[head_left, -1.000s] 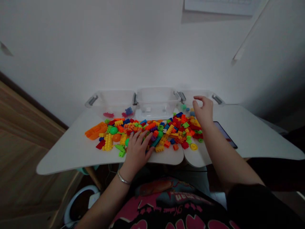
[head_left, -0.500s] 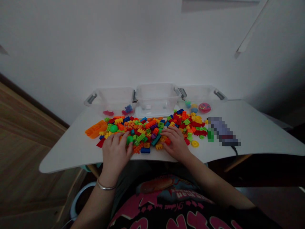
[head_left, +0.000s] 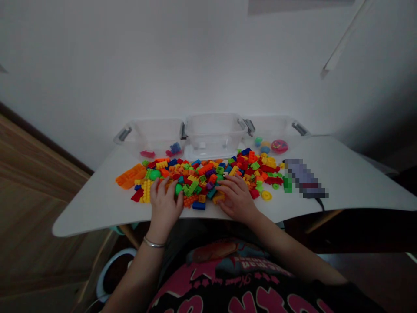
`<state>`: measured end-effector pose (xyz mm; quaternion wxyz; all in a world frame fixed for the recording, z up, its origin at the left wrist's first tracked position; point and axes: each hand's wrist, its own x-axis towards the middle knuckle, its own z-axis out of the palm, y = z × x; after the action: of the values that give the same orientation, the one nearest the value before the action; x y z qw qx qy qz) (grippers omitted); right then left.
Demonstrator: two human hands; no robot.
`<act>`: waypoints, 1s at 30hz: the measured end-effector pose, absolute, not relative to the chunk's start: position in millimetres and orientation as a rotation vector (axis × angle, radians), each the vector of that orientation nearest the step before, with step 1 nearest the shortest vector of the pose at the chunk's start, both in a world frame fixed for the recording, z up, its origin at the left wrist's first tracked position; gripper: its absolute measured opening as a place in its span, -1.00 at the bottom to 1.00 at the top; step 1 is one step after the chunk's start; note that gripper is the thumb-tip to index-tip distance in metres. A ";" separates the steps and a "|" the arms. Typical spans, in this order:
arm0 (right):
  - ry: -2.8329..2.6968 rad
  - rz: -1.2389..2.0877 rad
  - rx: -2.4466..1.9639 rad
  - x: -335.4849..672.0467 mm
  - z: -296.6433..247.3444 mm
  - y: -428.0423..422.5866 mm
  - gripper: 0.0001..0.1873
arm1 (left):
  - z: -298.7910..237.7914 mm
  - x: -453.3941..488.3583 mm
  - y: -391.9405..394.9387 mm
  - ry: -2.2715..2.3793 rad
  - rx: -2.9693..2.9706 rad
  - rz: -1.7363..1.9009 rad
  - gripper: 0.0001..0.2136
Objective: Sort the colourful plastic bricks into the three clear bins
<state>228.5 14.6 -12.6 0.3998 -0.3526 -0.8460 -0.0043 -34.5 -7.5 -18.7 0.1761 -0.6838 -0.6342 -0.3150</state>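
Note:
A loose heap of multicoloured plastic building bricks [head_left: 202, 180] covers the middle of the white table [head_left: 81, 213]. My left hand [head_left: 165, 202] rests on the heap's front with its fingers apart, right next to a green plastic ball [head_left: 178, 189]. My right hand [head_left: 237, 200] lies with spread fingers on the front right of the heap, its fingertips at a yellow brick [head_left: 218, 198]. A blue brick [head_left: 198, 205] sits between my hands at the front. Neither hand visibly holds anything.
Along the back stand several clear plastic bins with grey handles: the left bin [head_left: 153, 139] holds red and blue pieces, the middle bin [head_left: 213, 134] a small pale piece, and the right bin [head_left: 269, 129] round pieces. A pixelated object [head_left: 304, 178] with a cable lies to the right.
My right hand has come back from the right bin down to the heap's front. My left hand has shifted left along the heap. The view has tilted, bringing the pixelated object fully into sight.

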 end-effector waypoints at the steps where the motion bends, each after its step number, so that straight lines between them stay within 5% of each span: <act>1: -2.144 -0.006 -0.896 228.4 -12.4 14.3 -0.63 | -20.3 -34.5 -5.6 -1.804 -1.932 -0.905 -0.67; 30: -2.223 0.026 -0.848 227.7 -12.0 13.3 -0.56 | -21.3 -41.1 -1.8 -1.923 -1.869 -1.031 -0.54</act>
<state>227.7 13.3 -12.0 0.3721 -0.3307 -0.8672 0.0103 -41.1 -1.8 -21.3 0.1338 -0.6448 -0.6633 -0.3556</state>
